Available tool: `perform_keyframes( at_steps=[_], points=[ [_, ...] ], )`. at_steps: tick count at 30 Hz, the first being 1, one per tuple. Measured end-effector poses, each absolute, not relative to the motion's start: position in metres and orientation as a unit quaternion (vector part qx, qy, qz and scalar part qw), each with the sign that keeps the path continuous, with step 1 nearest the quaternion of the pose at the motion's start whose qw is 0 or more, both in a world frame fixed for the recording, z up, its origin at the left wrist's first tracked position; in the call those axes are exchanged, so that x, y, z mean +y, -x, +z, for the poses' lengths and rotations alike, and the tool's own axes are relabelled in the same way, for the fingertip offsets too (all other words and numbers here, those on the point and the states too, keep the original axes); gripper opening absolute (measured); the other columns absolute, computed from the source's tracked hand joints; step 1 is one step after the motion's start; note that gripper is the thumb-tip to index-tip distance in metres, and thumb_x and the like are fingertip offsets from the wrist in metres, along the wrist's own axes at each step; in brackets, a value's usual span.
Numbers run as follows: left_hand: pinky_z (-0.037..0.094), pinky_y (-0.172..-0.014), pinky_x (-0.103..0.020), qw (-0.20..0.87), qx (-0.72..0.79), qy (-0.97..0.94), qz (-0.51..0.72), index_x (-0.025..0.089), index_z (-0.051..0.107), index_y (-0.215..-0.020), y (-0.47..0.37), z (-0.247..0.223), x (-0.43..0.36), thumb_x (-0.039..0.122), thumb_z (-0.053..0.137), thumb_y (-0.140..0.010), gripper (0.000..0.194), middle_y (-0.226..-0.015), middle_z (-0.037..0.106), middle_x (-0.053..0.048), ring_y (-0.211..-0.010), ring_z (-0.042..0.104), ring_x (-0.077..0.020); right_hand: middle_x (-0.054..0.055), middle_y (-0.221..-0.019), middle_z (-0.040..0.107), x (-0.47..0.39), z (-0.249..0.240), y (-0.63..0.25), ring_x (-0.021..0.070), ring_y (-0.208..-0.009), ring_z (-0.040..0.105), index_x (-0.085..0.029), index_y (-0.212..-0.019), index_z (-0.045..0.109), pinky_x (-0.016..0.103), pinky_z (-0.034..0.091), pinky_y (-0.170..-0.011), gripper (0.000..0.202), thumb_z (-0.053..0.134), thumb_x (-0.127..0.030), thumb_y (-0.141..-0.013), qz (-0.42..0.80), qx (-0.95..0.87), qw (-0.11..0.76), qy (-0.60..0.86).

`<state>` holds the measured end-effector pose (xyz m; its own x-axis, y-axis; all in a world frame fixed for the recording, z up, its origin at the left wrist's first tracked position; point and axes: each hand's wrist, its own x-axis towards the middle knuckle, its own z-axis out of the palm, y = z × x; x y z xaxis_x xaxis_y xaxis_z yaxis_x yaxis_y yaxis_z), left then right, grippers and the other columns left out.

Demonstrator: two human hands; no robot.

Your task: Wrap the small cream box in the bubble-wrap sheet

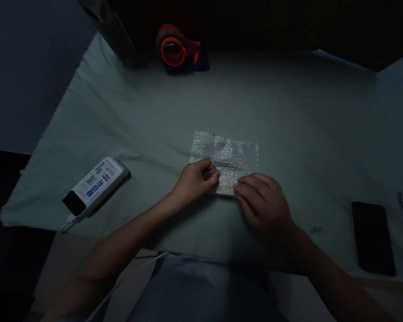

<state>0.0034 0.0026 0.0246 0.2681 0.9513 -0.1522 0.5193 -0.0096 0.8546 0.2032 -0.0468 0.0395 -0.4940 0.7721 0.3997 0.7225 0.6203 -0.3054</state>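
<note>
I am keeping both hands at the wrap (239, 154), which is lying on the pale cloth (289, 129) in front of me. It is looking silvery and bubbly, catching dull light in small specks. Its far part is spreading wide and wrinkled, with a dark crease running across below; its near part is narrowing into a flatter strip between my hands, ending in a thin dark edge. My left hand (201, 179) is touching the strip's left side, thumb and forefinger curling round a small gap, their tips nearly meeting; I cannot tell if they are pinching the wrap. My right hand (262, 197) is resting its fingers, close together and gently bent, on the strip's right side; its thumb's grip is too dark to tell. Left of the wrap, a white device (99, 183) is lying; beyond it, leftward, a red tape dispenser (175, 49) is sitting; well to its right, a dark phone (373, 238) is lying.
</note>
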Motion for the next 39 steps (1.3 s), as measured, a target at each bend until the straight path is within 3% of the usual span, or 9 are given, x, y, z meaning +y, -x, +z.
perform_keyframes(
  at_steps=[5,10,14,18,21,24,28,35,39],
  points=[
    [0.043,-0.065,-0.024,0.418,0.563,-0.679,0.218,0.017,0.059,-0.075,0.005,0.026,0.003,0.032,0.056,-0.082,0.017,-0.072,0.062,0.0,-0.069,0.057,-0.0132,0.011,-0.101,0.067,-0.05,0.031,-0.192,0.022,-0.096,0.056,-0.012,-0.107,0.062,0.036,0.047,-0.083,0.024,0.051,-0.011,-0.086,0.041,-0.894,0.213,0.391],
    [0.043,-0.093,-0.035,0.31,0.578,-0.721,0.225,0.015,0.063,-0.087,0.033,0.029,-0.005,0.04,0.055,-0.085,0.026,-0.1,0.06,-0.009,-0.1,0.056,-0.0214,0.013,-0.102,0.065,-0.046,0.028,-0.192,0.0224,-0.096,0.054,-0.01,-0.11,0.062,0.037,0.046,-0.083,0.029,0.046,-0.007,-0.086,0.048,-0.899,0.194,0.39],
    [0.039,-0.101,-0.039,0.327,0.602,-0.704,0.187,0.015,0.063,-0.083,0.048,0.032,-0.011,0.046,0.055,-0.085,0.032,-0.116,0.057,-0.011,-0.112,0.053,-0.0242,0.014,-0.103,0.063,-0.047,0.029,-0.191,0.0233,-0.097,0.052,-0.01,-0.116,0.06,0.039,0.046,-0.084,0.035,0.046,-0.007,-0.085,0.046,-0.899,0.177,0.398],
    [0.044,-0.092,-0.034,0.395,0.596,-0.675,0.183,0.016,0.064,-0.082,0.048,0.036,-0.005,0.049,0.053,-0.084,0.035,-0.111,0.06,-0.009,-0.102,0.057,-0.0219,0.015,-0.102,0.061,-0.047,0.03,-0.189,0.0245,-0.095,0.05,-0.01,-0.122,0.058,0.042,0.046,-0.084,0.041,0.045,-0.006,-0.084,0.055,-0.9,0.148,0.407],
    [0.046,-0.069,-0.028,0.465,0.594,-0.635,0.167,0.015,0.065,-0.084,0.046,0.035,0.003,0.052,0.054,-0.081,0.038,-0.087,0.064,-0.006,-0.079,0.059,-0.0185,0.015,-0.102,0.06,-0.047,0.031,-0.187,0.0245,-0.094,0.05,-0.011,-0.122,0.058,0.043,0.047,-0.083,0.042,0.044,-0.006,-0.084,0.059,-0.9,0.13,0.413],
    [0.037,-0.051,-0.022,0.556,0.562,-0.597,0.135,0.015,0.063,-0.075,0.046,0.033,0.009,0.051,0.055,-0.08,0.037,-0.064,0.056,0.0,-0.058,0.051,-0.0128,0.014,-0.102,0.06,-0.047,0.031,-0.187,0.0242,-0.094,0.05,-0.013,-0.122,0.058,0.042,0.047,-0.083,0.042,0.042,-0.005,-0.083,0.05,-0.898,0.127,0.417],
    [0.031,-0.048,-0.02,0.54,0.572,-0.597,0.155,0.015,0.061,-0.072,0.045,0.028,0.009,0.045,0.058,-0.077,0.031,-0.06,0.052,0.002,-0.054,0.046,-0.0102,0.014,-0.103,0.06,-0.048,0.03,-0.187,0.0247,-0.095,0.05,-0.012,-0.122,0.058,0.041,0.047,-0.085,0.042,0.044,-0.006,-0.083,0.043,-0.9,0.129,0.415],
    [0.036,-0.054,-0.019,0.465,0.623,-0.588,0.225,0.016,0.053,-0.076,0.033,0.018,-0.001,0.026,0.06,-0.07,0.013,-0.065,0.052,0.004,-0.059,0.047,-0.0092,0.013,-0.102,0.06,-0.046,0.033,-0.185,0.0245,-0.092,0.048,-0.013,-0.121,0.059,0.041,0.045,-0.084,0.043,0.045,-0.005,-0.08,0.052,-0.899,0.118,0.418],
    [0.04,-0.055,-0.018,0.523,0.599,-0.527,0.3,0.018,0.052,-0.092,0.016,0.025,-0.002,0.022,0.064,-0.067,0.028,-0.074,0.054,0.004,-0.06,0.05,-0.0074,0.012,-0.101,0.061,-0.045,0.036,-0.182,0.0242,-0.09,0.048,-0.015,-0.119,0.058,0.041,0.044,-0.084,0.042,0.044,-0.007,-0.081,0.059,-0.9,0.108,0.419]
  ],
)
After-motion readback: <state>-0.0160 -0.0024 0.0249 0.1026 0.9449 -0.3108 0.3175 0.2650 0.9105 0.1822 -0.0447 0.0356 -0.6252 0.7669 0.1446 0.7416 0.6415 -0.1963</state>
